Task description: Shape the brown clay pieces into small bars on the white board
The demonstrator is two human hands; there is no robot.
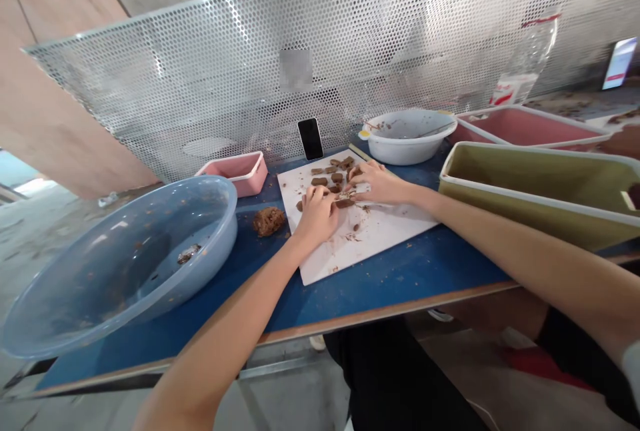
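Note:
A white board (323, 262) lies on the blue tabletop, with several small brown pieces like clay or dough (319, 182) and crumbs on it. My left hand (317, 216) rests on the board, its curled fingers at the left end of an elongated brown piece (345, 203). From the right, my right hand (379, 183) reaches in, fingers bent and pinching at the same piece; the fingertips are partly hidden. Left of the board sits a rough brown lump (269, 221) of similar material.
A large blue basin (210, 271) stands at left, a small pink box (253, 181) behind it. A phone (311, 138) leans against the perforated metal screen (225, 84). At right are a white basin (400, 151), a pink tray (550, 128), an olive bin (505, 194) and a plastic bottle (525, 64).

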